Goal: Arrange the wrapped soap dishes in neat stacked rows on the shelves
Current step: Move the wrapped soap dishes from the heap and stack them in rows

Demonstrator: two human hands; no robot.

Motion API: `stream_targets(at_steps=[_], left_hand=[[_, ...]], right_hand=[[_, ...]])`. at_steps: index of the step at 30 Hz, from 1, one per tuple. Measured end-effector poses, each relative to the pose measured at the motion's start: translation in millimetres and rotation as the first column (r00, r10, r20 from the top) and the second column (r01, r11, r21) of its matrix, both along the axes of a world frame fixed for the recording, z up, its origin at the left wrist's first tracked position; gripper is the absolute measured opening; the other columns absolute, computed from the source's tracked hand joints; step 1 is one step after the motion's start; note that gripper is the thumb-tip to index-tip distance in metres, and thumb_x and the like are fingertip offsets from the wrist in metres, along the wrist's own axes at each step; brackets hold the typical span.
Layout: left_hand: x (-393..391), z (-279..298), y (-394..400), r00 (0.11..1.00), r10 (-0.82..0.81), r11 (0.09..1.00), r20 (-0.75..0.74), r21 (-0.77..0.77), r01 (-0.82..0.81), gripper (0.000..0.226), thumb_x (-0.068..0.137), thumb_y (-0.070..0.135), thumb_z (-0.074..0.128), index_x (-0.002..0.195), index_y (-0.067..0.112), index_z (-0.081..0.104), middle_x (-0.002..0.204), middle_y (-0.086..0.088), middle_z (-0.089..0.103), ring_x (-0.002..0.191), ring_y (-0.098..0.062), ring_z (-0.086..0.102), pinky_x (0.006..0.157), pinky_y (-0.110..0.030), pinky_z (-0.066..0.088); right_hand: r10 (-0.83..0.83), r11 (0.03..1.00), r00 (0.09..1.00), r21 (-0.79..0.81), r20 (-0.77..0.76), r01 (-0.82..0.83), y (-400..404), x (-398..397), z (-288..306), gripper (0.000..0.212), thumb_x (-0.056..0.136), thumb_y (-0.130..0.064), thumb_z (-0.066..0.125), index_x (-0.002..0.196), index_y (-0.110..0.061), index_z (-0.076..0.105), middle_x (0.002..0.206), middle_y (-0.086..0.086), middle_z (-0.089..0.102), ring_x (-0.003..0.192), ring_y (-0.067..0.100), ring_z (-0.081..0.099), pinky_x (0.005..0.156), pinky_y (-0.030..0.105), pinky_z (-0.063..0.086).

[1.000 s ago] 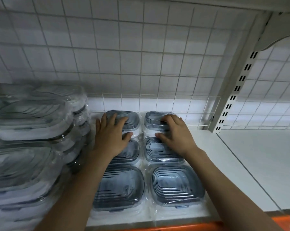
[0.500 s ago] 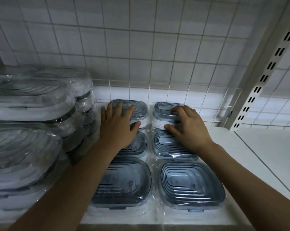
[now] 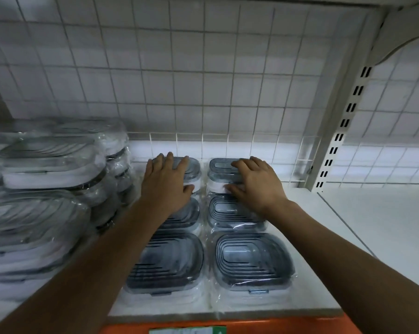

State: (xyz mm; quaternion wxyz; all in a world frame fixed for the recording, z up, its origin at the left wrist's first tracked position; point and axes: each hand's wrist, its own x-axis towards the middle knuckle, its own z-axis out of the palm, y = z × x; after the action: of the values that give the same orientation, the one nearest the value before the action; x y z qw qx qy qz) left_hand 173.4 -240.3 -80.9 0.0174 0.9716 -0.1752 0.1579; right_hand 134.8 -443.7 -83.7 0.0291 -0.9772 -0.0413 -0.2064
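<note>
Left hand [image 3: 164, 183] has its fingers [image 3: 169, 158] laid out pretty much straight across the ribbed lid of the back-left grey plastic soap dish in clear wrap [image 3: 191, 168], thumb tucked against its front edge, so it's pressing down on it rather than gripping. Right hand [image 3: 258, 184] does the same thing on the back-right wrapped grey soap dish [image 3: 219, 166]: fingers spread flat over the top, thumb low along the white base at the near side, nothing really clenched.

Those two dishes sit at the rear of two side-by-side rows on the white shelf board [image 3: 384, 225], close to the white wire grid back panel [image 3: 203, 80]. In front of them each row has a middle dish [image 3: 230, 213] and a front dish [image 3: 252, 261], all flat, lids up, touching or nearly so. Off to the left there's a taller, messier pile of the same wrapped dishes [image 3: 47, 189], stacked several high and right beside the left row. A white slotted upright post [image 3: 341, 131] stands to the right, and an orange shelf edge strip [image 3: 300, 325] runs along the front.
</note>
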Motion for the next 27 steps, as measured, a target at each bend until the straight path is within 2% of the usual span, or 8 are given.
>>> stream_targets(at_steps=[4, 7, 12, 17, 21, 27], left_hand=[[-12, 17, -12, 1.0, 0.008, 0.999, 0.017, 0.042, -0.008, 0.063, 0.091, 0.043, 0.048, 0.146, 0.023, 0.025, 0.15, -0.012, 0.029, 0.138, -0.031, 0.023, 0.115, -0.044, 0.017], [-29, 28, -30, 0.999, 0.043, 0.993, 0.024, 0.105, -0.045, 0.05, 0.09, 0.044, 0.048, 0.134, 0.022, 0.039, 0.137, -0.007, 0.044, 0.127, -0.028, 0.038, 0.105, -0.044, 0.031], [-69, 38, -77, 0.996, 0.079, 0.992, -0.041, 0.1, -0.075, 0.053, 0.093, 0.041, 0.045, 0.14, 0.018, 0.034, 0.137, -0.009, 0.045, 0.126, -0.029, 0.042, 0.1, -0.041, 0.036], [-128, 40, -140, 0.992, 0.094, 0.995, -0.08, 0.023, -0.092, 0.042, 0.092, 0.038, 0.045, 0.129, 0.019, 0.047, 0.134, -0.007, 0.049, 0.12, -0.028, 0.048, 0.097, -0.04, 0.039], [-172, 34, -190, 0.994, 0.082, 0.997, -0.075, 0.006, -0.082, 0.045, 0.094, 0.042, 0.044, 0.134, 0.02, 0.044, 0.131, -0.005, 0.049, 0.12, -0.026, 0.048, 0.094, -0.038, 0.04], [-212, 25, -254, 0.999, 0.001, 0.995, -0.034, 0.103, 0.002, 0.042, 0.095, 0.041, 0.041, 0.131, 0.02, 0.045, 0.124, -0.003, 0.055, 0.112, -0.025, 0.054, 0.093, -0.037, 0.038]], right_hand=[[0.016, 0.996, 1.0, -0.089, 0.006, -0.016, -16, -13, 17, 0.052, 0.095, -0.043, 0.046, 0.14, -0.02, 0.036, 0.142, 0.001, 0.044, 0.131, 0.023, 0.035, 0.11, 0.033, 0.021], [0.017, 0.99, 1.0, -0.14, -0.009, -0.018, -41, -29, 28, 0.049, 0.097, -0.04, 0.044, 0.142, -0.021, 0.035, 0.144, 0.001, 0.042, 0.133, 0.023, 0.033, 0.111, 0.033, 0.02], [0.037, 0.988, 0.998, -0.147, -0.043, -0.043, -95, -71, 35, 0.046, 0.097, -0.034, 0.043, 0.141, -0.023, 0.037, 0.145, -0.001, 0.041, 0.136, 0.021, 0.03, 0.113, 0.032, 0.018], [0.098, 0.989, 0.993, -0.103, -0.065, -0.104, -162, -128, 31, 0.045, 0.094, -0.027, 0.048, 0.138, -0.02, 0.043, 0.141, 0.0, 0.045, 0.133, 0.02, 0.035, 0.111, 0.03, 0.023], [0.121, 0.99, 0.99, -0.064, -0.074, -0.126, -209, -168, 23, 0.046, 0.092, -0.025, 0.051, 0.137, -0.02, 0.044, 0.139, -0.001, 0.047, 0.131, 0.02, 0.037, 0.108, 0.029, 0.026], [0.133, 0.987, 0.983, -0.069, -0.126, -0.143, -256, -203, 7, 0.052, 0.092, -0.027, 0.051, 0.142, -0.017, 0.04, 0.145, 0.004, 0.043, 0.136, 0.026, 0.031, 0.113, 0.033, 0.022]])
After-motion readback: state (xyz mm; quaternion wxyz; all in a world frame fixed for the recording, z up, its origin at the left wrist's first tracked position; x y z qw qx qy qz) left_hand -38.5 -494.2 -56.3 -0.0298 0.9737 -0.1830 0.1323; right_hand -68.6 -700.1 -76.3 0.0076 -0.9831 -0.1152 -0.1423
